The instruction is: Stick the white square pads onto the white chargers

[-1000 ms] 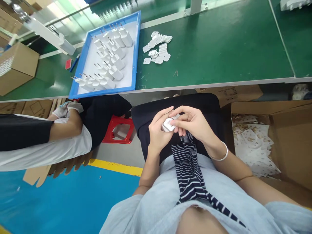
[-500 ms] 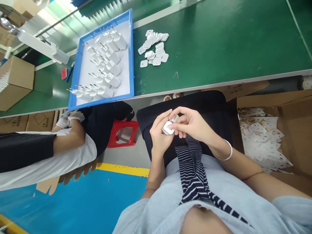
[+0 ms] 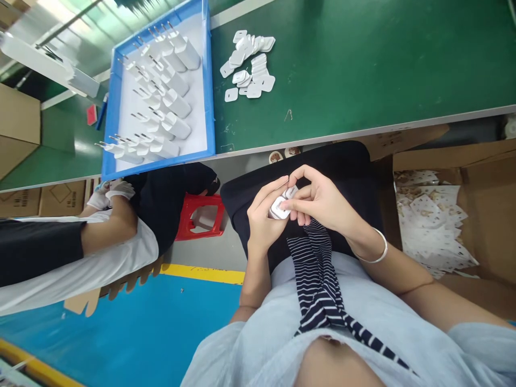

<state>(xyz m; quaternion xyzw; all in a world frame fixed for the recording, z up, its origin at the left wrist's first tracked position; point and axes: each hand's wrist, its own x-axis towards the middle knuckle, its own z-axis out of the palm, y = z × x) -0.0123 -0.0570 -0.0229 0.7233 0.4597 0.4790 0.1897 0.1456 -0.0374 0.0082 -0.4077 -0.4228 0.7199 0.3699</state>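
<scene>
1. I've got the left hand (image 3: 263,217) clamped round a charger (image 3: 276,211), right in the grip.
2. Right hand (image 3: 320,201): thumb's on the charger, can't tell if I'm pinching anything.
3. Caps (image 3: 258,65) beyond the grip, tray (image 3: 209,86) farther left.

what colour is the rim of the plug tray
The tray rim is blue, as the head view shows.

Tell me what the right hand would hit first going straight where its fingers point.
The right hand would first meet the white block its thumb seems to touch, then probably the left hand; depth is unclear.
</scene>
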